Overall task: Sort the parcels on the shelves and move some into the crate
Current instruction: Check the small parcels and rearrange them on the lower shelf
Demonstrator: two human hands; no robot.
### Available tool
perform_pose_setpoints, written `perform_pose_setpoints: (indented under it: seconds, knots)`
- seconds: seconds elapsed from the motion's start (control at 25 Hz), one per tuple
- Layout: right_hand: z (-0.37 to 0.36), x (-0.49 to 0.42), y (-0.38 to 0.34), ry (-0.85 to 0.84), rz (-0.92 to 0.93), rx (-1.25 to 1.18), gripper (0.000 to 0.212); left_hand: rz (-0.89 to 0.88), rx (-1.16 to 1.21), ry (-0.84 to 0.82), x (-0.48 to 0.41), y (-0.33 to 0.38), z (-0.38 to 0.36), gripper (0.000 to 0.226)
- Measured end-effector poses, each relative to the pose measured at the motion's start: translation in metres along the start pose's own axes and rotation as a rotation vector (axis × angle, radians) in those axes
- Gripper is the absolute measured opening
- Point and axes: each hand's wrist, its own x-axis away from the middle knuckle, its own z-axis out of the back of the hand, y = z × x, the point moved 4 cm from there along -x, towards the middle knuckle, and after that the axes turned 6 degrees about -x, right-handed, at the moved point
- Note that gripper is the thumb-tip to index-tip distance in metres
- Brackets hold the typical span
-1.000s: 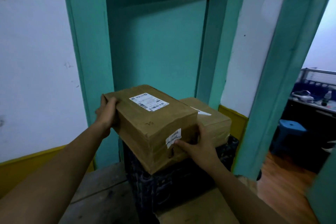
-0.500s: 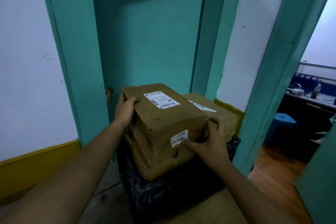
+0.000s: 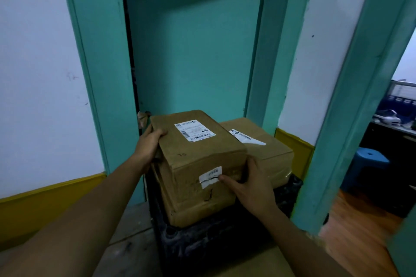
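Observation:
A brown cardboard parcel (image 3: 193, 159) with a white shipping label on top sits in the black crate (image 3: 286, 198), tilted toward me. My left hand (image 3: 147, 145) grips its far left edge, thumb over the top. My right hand (image 3: 249, 186) grips its near right corner, thumb pressing by a small white sticker on the front face. A second brown parcel (image 3: 267, 148) with a white label lies in the crate to the right, touching the first. Most of the crate is hidden under the parcels.
The crate stands in a teal alcove (image 3: 193, 51) between teal posts. White walls with a yellow base band flank it. A doorway on the right opens to a wooden floor with a blue stool (image 3: 369, 162) and a dark desk. A wooden board lies at lower left.
The parcel has come down and a little to the right, settling into the crate beside the second parcel. Both hands kept their hold. The camera moved closer.

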Motion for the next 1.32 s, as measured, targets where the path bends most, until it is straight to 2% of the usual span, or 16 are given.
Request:
perform_pose_setpoints:
  seconds: [0.12, 0.28, 0.48, 0.56, 0.68, 0.8, 0.88, 0.92, 1.0, 1.16, 1.32]
  knots:
    - [0.002, -0.003, -0.004, 0.024, 0.002, 0.033, 0.083, -0.006, 0.028, 0.008, 0.000, 0.000, 0.002, 0.051]
    - [0.003, -0.002, -0.002, 0.032, -0.010, 0.070, 0.083, 0.081, 0.041, 0.076, 0.009, 0.000, 0.001, 0.049]
    - [0.015, -0.001, -0.006, -0.065, -0.021, -0.013, 0.093, 0.102, -0.022, 0.178, 0.025, 0.018, 0.012, 0.037]
    - [0.023, 0.000, -0.012, -0.026, -0.005, -0.108, 0.074, 0.066, -0.018, 0.184, 0.032, 0.023, 0.016, 0.052]
    - [0.037, -0.001, -0.027, 0.148, 0.069, -0.173, 0.039, 0.014, -0.084, 0.219, 0.043, 0.028, 0.021, 0.067]
    - [0.047, 0.001, -0.046, 0.240, 0.178, -0.264, 0.029, -0.016, -0.107, 0.263, 0.057, 0.033, 0.022, 0.067]
    - [0.045, 0.007, -0.058, 0.171, 0.221, -0.358, 0.011, -0.042, -0.116, 0.278, 0.069, 0.034, 0.024, 0.064]
    - [0.041, 0.011, -0.063, 0.105, 0.230, -0.413, 0.008, -0.053, -0.122, 0.292, 0.077, 0.035, 0.025, 0.062]
    - [0.030, 0.022, -0.071, -0.031, 0.228, -0.480, 0.019, -0.055, -0.131, 0.337, 0.092, 0.032, 0.032, 0.062]
    - [0.000, 0.036, -0.081, -0.194, 0.102, -0.642, 0.017, -0.031, -0.137, 0.410, 0.124, 0.023, 0.060, 0.061]
    - [-0.039, 0.049, -0.106, -0.322, 0.064, -0.709, 0.017, -0.008, -0.134, 0.483, 0.159, 0.016, 0.103, 0.058]
